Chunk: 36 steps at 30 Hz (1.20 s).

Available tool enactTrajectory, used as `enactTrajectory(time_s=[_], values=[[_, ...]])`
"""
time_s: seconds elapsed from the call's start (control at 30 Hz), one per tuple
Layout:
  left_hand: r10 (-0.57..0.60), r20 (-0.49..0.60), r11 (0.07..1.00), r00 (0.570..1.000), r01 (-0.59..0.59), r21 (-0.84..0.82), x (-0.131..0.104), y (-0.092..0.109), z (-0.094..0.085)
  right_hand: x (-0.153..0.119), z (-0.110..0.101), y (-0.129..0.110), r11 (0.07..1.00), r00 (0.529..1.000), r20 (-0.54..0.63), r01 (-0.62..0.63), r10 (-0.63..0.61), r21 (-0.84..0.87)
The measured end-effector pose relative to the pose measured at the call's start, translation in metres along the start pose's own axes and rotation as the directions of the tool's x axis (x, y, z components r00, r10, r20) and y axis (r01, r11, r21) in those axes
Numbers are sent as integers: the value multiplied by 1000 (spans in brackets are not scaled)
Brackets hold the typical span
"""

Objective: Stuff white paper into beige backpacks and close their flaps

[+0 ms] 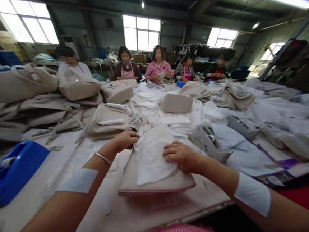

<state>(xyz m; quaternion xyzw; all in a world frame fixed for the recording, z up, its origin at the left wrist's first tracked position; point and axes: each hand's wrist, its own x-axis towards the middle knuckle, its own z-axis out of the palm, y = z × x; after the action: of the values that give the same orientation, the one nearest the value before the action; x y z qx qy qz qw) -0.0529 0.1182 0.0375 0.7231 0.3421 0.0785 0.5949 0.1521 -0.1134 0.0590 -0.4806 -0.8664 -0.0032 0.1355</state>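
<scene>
A beige handbag lies flat on the table in front of me. A sheet of white tissue paper covers much of its upper side. My left hand is closed in a pinch at the paper's upper left edge, though its fingertips are partly hidden. Resting on the paper's right side is my right hand, palm down with the fingers stretched out. White patches are stuck on both forearms.
A blue tape dispenser stands at the left. Beige bags are piled behind it, and another bag lies just beyond my left hand. White paper sheets spread across the right. Several people sit along the far side.
</scene>
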Motion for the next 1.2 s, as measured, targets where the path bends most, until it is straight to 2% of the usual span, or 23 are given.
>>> enactTrajectory(time_s=[0.07,0.17,0.27,0.33,0.4,0.5,0.57,0.63,0.7,0.73,0.8,0.9,0.97,1.03,1.1,1.13,1.2], values=[[-14,-16,999,1000,14,39,-1,-2,-4,-1,1,20,999,997,-78,-23,26,38],[-39,-48,989,998,45,141,-11,-3,-3,0,0,62,982,963,-232,-106,141,157],[10,-130,917,992,43,397,-27,3,2,13,3,109,943,938,-249,-166,241,287],[91,-110,774,990,-1,633,-40,16,2,28,8,133,919,946,-204,-168,252,357],[175,-76,585,982,-41,810,-50,37,-2,43,14,149,888,960,-154,-148,236,435],[387,-57,375,920,-101,921,-50,75,-10,60,20,158,828,976,-100,-110,196,550],[476,81,317,876,-256,913,-36,92,-10,66,23,158,796,983,-71,-94,170,598],[415,324,312,850,-467,827,-13,93,-1,67,25,159,779,989,-43,-87,145,620],[287,517,340,806,-591,732,10,78,14,63,28,162,787,990,-21,-96,137,609],[238,566,351,790,-613,708,18,67,23,59,29,165,804,989,-12,-112,147,584],[188,585,346,789,-611,712,28,43,36,51,25,170,853,983,14,-166,183,494],[174,580,323,796,-602,730,30,19,43,44,3,164,912,972,48,-233,230,337],[175,599,321,781,-621,715,30,13,41,52,-18,143,931,973,32,-228,228,286],[196,615,331,764,-642,692,34,13,40,70,-33,109,940,978,-4,-197,207,278],[244,623,357,744,-666,655,39,14,44,92,-34,72,927,978,13,-203,210,316],[272,615,383,740,-670,636,41,15,46,102,-28,56,907,968,48,-248,247,340],[339,537,470,773,-633,615,41,17,52,113,-8,35,848,914,170,-404,367,343]])
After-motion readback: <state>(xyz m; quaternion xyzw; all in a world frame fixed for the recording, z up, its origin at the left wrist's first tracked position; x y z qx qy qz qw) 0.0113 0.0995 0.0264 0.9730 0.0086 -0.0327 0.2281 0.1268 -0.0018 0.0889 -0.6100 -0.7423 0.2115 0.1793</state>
